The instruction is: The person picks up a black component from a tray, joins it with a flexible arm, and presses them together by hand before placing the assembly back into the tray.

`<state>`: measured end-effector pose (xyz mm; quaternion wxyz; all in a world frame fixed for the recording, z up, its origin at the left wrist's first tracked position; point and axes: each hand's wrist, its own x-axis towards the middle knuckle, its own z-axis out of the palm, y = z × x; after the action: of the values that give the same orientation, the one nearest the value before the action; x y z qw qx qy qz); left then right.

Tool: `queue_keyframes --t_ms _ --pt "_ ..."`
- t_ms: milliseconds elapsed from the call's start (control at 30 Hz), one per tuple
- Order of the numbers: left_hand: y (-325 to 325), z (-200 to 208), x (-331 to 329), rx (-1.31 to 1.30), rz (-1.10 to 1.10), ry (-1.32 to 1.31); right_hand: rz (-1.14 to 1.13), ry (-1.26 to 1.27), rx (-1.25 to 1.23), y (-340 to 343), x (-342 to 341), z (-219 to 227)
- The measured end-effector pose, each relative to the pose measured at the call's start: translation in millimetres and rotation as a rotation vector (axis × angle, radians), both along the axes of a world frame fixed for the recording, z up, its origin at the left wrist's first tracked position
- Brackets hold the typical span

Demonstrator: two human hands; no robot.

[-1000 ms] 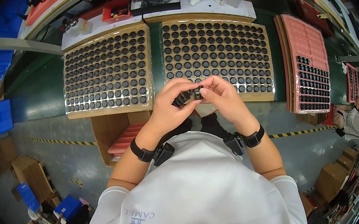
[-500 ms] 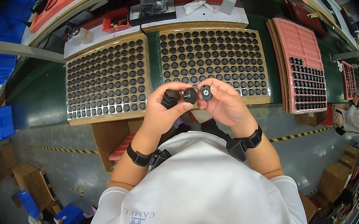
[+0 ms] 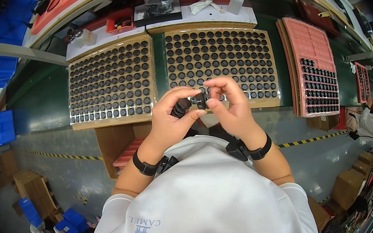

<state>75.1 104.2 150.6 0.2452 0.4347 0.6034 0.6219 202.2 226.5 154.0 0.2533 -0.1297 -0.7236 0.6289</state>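
Observation:
My left hand (image 3: 173, 110) is closed around two black parts. One is a dark ribbed cylinder (image 3: 180, 108) lying against the palm. The other, a short black round-headed part (image 3: 200, 101), is pinched between thumb and fingertips with its wide end toward the right. Close beside that wide end is my right hand (image 3: 231, 106), its thumb and forefinger curved and spread apart; the tray shows through the gap. Both hands are over the near edge of the right cardboard tray (image 3: 226, 108), which holds rows of black round parts.
A matching filled tray (image 3: 117, 121) is on the left of the green bench. To the right is a pink foam tray (image 3: 313, 45), partly filled with black pieces. Behind are a red bin (image 3: 119, 26), a black box (image 3: 158, 18) and a bottle (image 3: 236, 2).
My right thumb and forefinger have spread apart, and the small oval black piece they pinched no longer shows between them. The round-headed part in my left hand has turned and shifted slightly right.

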Motion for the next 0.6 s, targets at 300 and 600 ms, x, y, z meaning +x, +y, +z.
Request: queue_keyframes --t_ms 300,600 --pt "-3.1 4.2 1.0 -0.01 0.031 0.09 0.023 0.107 -0.432 -8.3 -6.0 -4.9" --pt "-4.9 8.7 -0.6 0.0 -0.005 0.169 0.064 0.109 -0.405 -12.6 -7.6 0.2"
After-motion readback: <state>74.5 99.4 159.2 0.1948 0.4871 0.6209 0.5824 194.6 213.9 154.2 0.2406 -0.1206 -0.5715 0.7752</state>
